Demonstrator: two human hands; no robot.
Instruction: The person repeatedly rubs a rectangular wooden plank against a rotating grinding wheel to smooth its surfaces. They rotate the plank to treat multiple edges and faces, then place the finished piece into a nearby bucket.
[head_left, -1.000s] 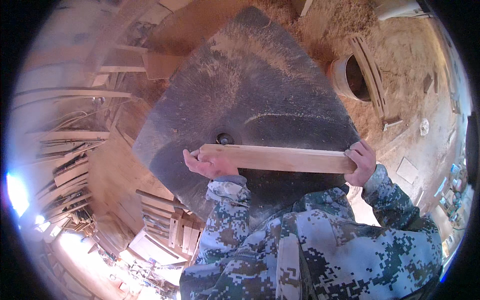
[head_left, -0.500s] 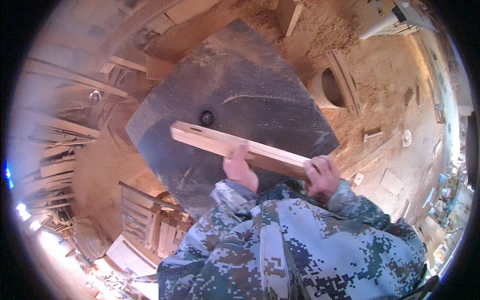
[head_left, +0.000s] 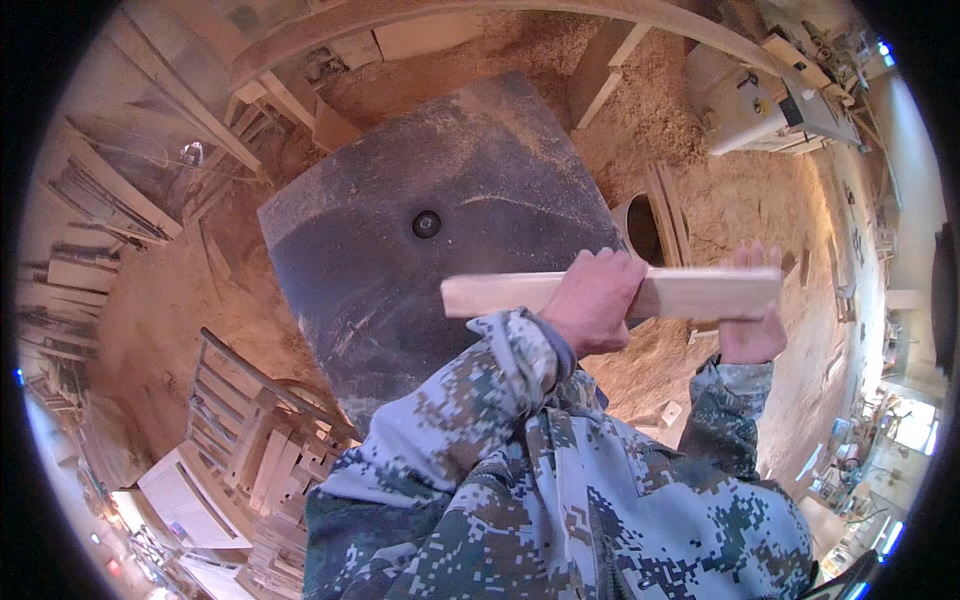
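A pale, squared wooden bar (head_left: 690,294) is held level in front of me, over the right near edge of the dark machine table (head_left: 350,290). My left hand (head_left: 595,300) grips it near the middle from above, knuckles up and fingers wrapped round it. At the right end my right hand (head_left: 755,340) holds the bar, its fingertips showing past the far side and slightly smeared by motion. A round dark spindle (head_left: 426,224) sticks up from the tabletop, beyond the bar's left end and apart from it.
Sawdust (head_left: 650,120) covers the floor. Right of the table stands a round tub (head_left: 640,228) with boards (head_left: 668,215) against it. A slatted wooden frame (head_left: 235,400) and stacked pieces are at the near left. Planks (head_left: 80,305) line the left side; a long curved beam (head_left: 480,8) crosses the far side.
The bar has moved right, away from the spindle, and turned from slanted to nearly level. My left hand now grips it from above. My right hand has moved outward, and the view has shifted.
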